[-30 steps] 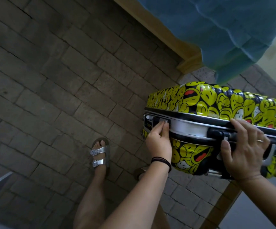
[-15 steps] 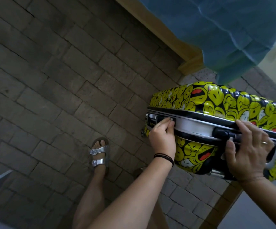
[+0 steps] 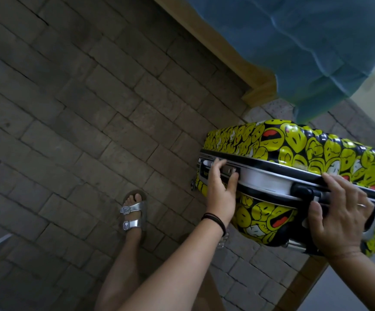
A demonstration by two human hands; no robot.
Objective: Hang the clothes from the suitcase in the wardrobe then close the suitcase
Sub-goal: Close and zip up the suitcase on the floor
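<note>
My left hand point(image 3: 220, 187) has spread its thumb, grip pinching the latch point(image 3: 229, 169); right hand point(image 3: 341, 217) clasps the handle point(image 3: 303, 190). I judge the suitcase point(image 3: 294, 142) nearly fastened.

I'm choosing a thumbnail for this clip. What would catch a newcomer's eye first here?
The suitcase, glossy yellow smiley faces on black, sits at the right above the dull brick floor. Both hands are on its silver rim: the left hand pinches the latch at its left end, the right hand grips around the black handle. A blue cloth hangs top right, and a silver sandal glints at bottom centre.
</note>
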